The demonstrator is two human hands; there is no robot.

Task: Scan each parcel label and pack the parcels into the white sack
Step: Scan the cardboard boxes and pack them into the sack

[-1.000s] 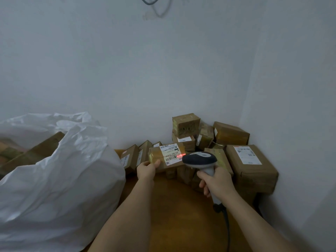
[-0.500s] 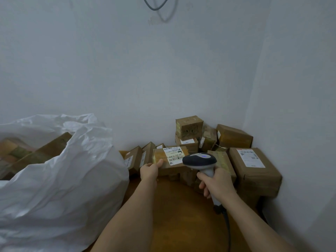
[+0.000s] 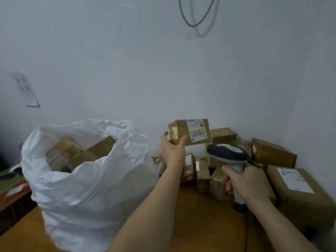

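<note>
Above the far parcel pile: one brown parcel (image 3: 190, 131), label facing near, held aloft in the left hand (image 3: 172, 151), grip curled round its left end. Right of it and lower: one scanner (image 3: 228, 155), right hand (image 3: 243, 182) wrapped round the handle. Left on the tabletop (image 3: 200, 220): one white sack (image 3: 91, 179), mouth open, several brown parcels inside. Far right corner: piled parcels (image 3: 272, 155); exact count unclear.

Wooden table (image 3: 200, 224) bears white sack (image 3: 94, 188) and piled parcels (image 3: 298, 190).
</note>
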